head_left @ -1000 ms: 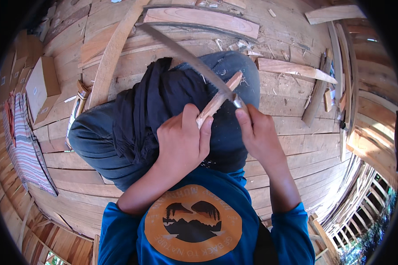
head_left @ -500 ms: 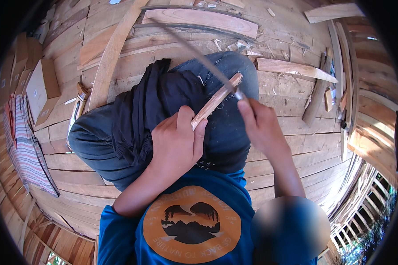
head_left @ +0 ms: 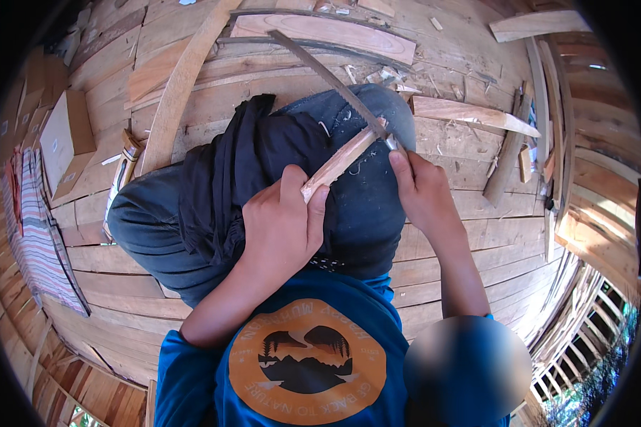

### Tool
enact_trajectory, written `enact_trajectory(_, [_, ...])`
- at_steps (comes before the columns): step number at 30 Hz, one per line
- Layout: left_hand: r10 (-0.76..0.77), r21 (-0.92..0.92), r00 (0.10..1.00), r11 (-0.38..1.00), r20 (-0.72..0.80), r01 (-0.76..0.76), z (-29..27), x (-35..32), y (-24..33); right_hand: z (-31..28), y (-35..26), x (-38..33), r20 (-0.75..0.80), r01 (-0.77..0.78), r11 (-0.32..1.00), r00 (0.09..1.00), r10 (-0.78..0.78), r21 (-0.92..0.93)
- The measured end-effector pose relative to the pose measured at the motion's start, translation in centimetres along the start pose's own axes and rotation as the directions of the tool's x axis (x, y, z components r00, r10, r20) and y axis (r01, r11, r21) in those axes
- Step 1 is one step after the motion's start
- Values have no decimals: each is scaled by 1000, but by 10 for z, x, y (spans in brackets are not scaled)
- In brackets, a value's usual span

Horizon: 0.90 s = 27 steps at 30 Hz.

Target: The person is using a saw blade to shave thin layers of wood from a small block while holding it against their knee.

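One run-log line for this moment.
left hand: grips stick | right hand: grips bladed tool | blade position: across stick's far end

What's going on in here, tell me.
A person sits on a plank floor. Their left hand grips the near end of a slim piece of wood; their right hand holds a long-bladed tool by its handle. The blade crosses the wood's far end, though how deeply it bites isn't clear. Pale shavings dot the dark trousers.
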<state>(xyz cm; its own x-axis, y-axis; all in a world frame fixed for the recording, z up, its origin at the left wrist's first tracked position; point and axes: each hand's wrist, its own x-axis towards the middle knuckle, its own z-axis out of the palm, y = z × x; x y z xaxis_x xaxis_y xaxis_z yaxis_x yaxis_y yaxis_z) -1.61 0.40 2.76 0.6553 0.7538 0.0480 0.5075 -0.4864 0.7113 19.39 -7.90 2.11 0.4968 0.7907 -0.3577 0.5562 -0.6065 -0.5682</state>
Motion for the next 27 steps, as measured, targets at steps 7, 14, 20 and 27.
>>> enact_trajectory(7, [18, 41, 1000, 999, 8, -18, 0, -5, -1, -1, -1, -9, 19, 82, 997, 996, -82, 9])
enact_trajectory(14, [-64, 41, 998, 997, 17, 63, -4, -3, -7, 3, 15, 10, -67, 44, 999, 997, -43, 11])
enact_trajectory(20, [-33, -43, 999, 999, 8, 34, -11, 6, -8, 20, 6, -10, -69, 100, 976, 994, -88, 193])
enact_trajectory(27, [-49, -94, 998, 995, -30, 46, -28, 14, -19, 33, 14, -8, -117, 45, 909, 993, 4, 414])
